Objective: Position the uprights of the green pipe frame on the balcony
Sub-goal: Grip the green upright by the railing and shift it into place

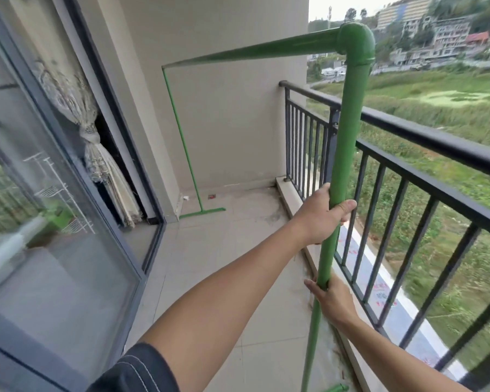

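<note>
A green pipe frame stands along the balcony. Its near upright [348,131] rises right in front of me beside the railing, joined by an elbow [357,41] to a long top bar [252,49]. The far upright [181,137] stands near the end wall on a green foot bar [203,213] lying on the floor. My left hand [320,213] is wrapped around the near upright at mid height. My right hand [331,298] grips the same pipe lower down. A green foot piece [335,389] shows at the bottom edge.
A black metal railing [408,131] runs along the right on a low curb, with a drop to grass and a road beyond. A sliding glass door [68,222] with a tied curtain lines the left. The tiled floor [210,264] lies between. The beige end wall [232,123] closes the far side.
</note>
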The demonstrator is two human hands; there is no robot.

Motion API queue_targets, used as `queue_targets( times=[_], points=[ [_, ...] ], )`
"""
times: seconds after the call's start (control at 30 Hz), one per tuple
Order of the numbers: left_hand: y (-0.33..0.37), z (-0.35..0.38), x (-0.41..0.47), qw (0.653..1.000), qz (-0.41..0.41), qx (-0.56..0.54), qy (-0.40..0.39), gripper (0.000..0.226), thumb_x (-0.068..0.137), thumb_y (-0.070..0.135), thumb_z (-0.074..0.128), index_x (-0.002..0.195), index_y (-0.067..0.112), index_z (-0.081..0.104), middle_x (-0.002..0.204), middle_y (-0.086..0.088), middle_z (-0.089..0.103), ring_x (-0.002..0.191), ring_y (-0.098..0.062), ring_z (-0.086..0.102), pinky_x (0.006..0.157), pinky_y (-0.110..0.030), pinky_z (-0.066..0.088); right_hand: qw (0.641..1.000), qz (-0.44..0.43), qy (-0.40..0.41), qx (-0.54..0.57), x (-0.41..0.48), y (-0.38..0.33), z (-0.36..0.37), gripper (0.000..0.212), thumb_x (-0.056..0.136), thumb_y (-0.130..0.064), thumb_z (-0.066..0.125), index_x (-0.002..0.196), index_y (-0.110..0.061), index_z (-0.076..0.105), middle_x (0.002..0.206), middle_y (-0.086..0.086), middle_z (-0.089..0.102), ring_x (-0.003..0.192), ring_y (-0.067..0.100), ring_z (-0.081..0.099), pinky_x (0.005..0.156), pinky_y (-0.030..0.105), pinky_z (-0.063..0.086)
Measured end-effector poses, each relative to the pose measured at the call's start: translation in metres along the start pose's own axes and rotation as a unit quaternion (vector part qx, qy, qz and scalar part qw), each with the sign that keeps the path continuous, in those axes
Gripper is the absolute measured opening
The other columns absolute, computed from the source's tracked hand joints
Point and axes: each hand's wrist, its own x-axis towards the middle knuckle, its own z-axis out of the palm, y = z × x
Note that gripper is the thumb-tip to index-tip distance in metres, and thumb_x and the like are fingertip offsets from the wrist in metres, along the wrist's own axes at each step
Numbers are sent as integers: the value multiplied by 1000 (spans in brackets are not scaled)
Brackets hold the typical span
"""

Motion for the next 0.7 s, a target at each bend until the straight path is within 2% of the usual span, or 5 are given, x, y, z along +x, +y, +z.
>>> queue_targets(
  times=[0.1,0.3,0.47,0.6,0.7],
  points=[
    [-10,-12,23,999,-2,18,30,15,92,30,54,94,17,48,82,-9,63,76,-24,63,86,-46,55,1000,1,-4,3,28,-7,7,36,85,-36,69,84,-3,56,73,15,64,69,31,62,55,34,41],
    [-31,-32,79,1000,6,23,17,16,91,31,56,94,17,50,81,-8,63,82,-29,66,86,-52,55,1000,18,11,7,88,-18,18,32,85,-36,69,83,-7,56,70,10,61,68,29,61,62,39,48],
    [-46,-45,135,998,37,48,-32,21,93,29,54,103,11,52,92,-15,68,84,-25,66,86,-45,54,999,28,39,10,137,-25,16,35,87,-31,69,83,2,56,69,9,58,62,24,53,57,35,40],
    [-61,-60,183,997,35,48,-49,19,93,30,54,102,14,51,96,-18,70,92,-30,68,89,-47,53,999,37,36,-1,181,-38,15,26,87,-30,70,74,-16,52,68,5,55,61,20,51,56,33,37],
    [-74,-78,213,996,48,53,-59,18,93,29,55,103,15,51,95,-14,70,87,-26,67,86,-40,53,998,58,27,-6,213,-46,22,30,86,-33,70,78,-12,51,69,3,55,67,23,52,62,35,40]
  ],
)
